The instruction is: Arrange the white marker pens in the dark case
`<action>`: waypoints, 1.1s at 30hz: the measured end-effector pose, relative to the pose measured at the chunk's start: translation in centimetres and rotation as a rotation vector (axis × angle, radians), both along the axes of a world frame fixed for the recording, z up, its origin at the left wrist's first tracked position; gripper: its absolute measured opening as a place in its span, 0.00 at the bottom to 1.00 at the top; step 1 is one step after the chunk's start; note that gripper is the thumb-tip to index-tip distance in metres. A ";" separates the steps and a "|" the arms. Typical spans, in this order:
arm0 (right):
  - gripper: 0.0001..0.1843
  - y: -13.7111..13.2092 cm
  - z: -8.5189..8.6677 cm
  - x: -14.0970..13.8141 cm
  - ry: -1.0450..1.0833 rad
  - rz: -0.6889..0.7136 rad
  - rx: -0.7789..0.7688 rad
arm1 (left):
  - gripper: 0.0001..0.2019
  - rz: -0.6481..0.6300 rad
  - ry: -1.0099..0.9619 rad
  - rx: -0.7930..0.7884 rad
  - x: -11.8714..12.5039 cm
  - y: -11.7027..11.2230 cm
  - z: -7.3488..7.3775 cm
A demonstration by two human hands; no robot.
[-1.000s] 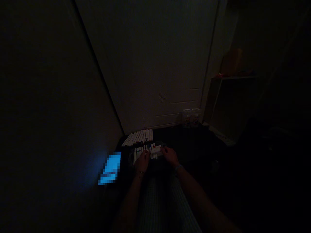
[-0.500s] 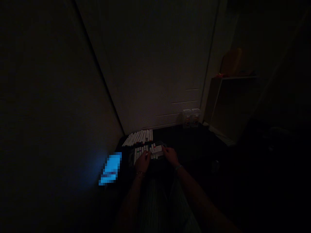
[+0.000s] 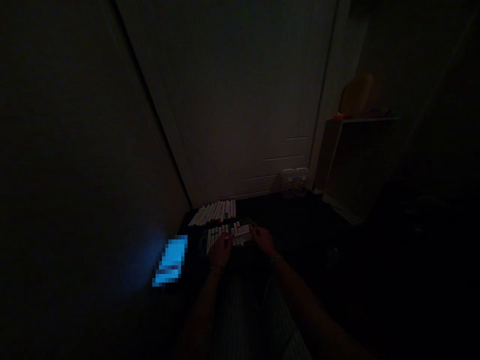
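Note:
The room is very dark. On the dark floor ahead of me lies a near row of white markers with coloured caps (image 3: 227, 235). My left hand (image 3: 219, 251) rests on the near ends of that row, fingers curled over the markers. My right hand (image 3: 263, 240) touches the right end of the same row, fingers bent on one marker (image 3: 244, 231). A second row of white markers (image 3: 214, 212) lies just beyond, by the door. Whether either hand actually grips a marker is too dim to see.
A glowing blue screen (image 3: 170, 261) lies on the floor to the left, by the wall. A white door (image 3: 243, 100) stands ahead, with two small clear containers (image 3: 294, 182) at its foot. A low shelf unit (image 3: 352, 160) stands on the right. My legs show at the bottom.
Both hands have stayed on the near row of markers, shifting only slightly; my view has barely moved.

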State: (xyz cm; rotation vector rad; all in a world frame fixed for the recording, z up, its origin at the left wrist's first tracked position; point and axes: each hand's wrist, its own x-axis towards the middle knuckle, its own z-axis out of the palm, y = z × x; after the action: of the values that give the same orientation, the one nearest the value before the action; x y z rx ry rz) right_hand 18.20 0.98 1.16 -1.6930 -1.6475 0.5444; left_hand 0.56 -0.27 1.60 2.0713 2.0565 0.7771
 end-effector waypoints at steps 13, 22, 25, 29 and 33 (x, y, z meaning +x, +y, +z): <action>0.25 0.2 -0.6 0.0 0.025 -0.004 0.030 | 0.19 -0.044 0.006 0.015 -0.1 0.1 -0.2; 0.20 0.4 -1.1 0.1 0.005 0.006 0.068 | 0.19 -0.080 0.032 0.032 -0.4 0.6 -0.8; 0.19 0.5 -1.2 0.1 -0.006 0.015 0.073 | 0.18 -0.066 0.047 0.051 -0.5 0.7 -1.0; 0.18 0.5 -1.2 0.1 0.001 0.017 0.073 | 0.18 -0.074 0.025 0.042 -0.5 0.7 -0.9; 0.17 0.5 -1.2 0.1 0.013 0.013 0.061 | 0.17 -0.078 -0.012 0.024 -0.4 0.5 -0.6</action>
State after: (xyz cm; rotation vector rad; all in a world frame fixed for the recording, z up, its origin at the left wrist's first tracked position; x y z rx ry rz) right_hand 18.29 1.52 0.00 -1.6323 -1.6504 0.5061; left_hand 0.12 0.19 1.01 2.1404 1.9563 0.8036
